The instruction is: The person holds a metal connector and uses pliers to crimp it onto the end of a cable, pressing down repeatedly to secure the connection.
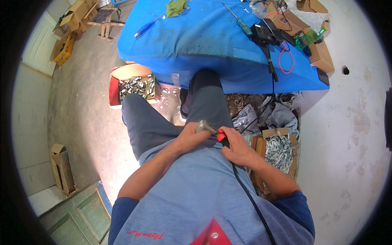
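Both hands meet over my lap. My left hand (pixel 191 138) is closed on a small pale, metallic-looking piece (pixel 202 127) that sticks out past the thumb and fingers. In my right hand (pixel 237 148) is a black-handled corded tool with a red front (pixel 221 135), its front end at the metallic piece. Whether the two touch cannot be made out, and the fingers hide most of the handle. From below the right hand a black cord (pixel 250 196) runs down across my shirt.
Ahead stands a blue-covered table (pixel 196 49) with a blue-handled screwdriver (pixel 143 29), a teal-handled screwdriver (pixel 245 27), a black power adapter (pixel 261 33) and a phone (pixel 323 76). An open box (pixel 114 90) of small metal parts is left of my knees; a carton (pixel 293 161) of silvery strips is right.
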The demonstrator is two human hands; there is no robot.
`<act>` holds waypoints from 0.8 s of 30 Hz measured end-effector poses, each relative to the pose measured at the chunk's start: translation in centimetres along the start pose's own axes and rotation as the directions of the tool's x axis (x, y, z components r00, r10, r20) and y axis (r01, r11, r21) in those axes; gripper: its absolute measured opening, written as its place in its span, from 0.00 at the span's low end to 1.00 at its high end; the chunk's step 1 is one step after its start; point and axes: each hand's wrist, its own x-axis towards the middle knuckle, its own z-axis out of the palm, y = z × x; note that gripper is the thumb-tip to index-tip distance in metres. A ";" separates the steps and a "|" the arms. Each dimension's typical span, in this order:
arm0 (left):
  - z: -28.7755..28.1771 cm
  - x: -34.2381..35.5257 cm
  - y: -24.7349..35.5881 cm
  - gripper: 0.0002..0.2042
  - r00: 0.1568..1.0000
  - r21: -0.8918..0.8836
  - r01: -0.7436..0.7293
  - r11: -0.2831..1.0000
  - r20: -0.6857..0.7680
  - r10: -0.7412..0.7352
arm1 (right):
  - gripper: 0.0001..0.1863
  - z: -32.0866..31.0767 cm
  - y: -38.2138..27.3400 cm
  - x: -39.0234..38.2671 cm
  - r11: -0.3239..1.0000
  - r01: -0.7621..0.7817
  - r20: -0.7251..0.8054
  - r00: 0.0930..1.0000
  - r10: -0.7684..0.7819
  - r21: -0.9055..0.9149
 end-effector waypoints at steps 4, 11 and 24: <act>0.5 0.0 -0.2 0.09 1.000 0.044 -0.028 0.999 -0.009 0.028 | 0.29 0.1 0.8 0.5 0.997 0.016 0.017 1.000 -0.015 -0.082; 0.5 0.0 -0.2 0.10 0.995 0.298 -0.074 0.952 -0.039 0.089 | 0.23 0.2 1.1 0.6 0.986 0.078 -0.023 0.996 -0.082 -0.145; 0.6 -0.9 -0.4 0.09 0.999 0.141 -0.051 0.989 0.011 0.050 | 0.17 1.1 2.3 1.6 0.947 0.210 -0.135 0.959 -0.247 -0.244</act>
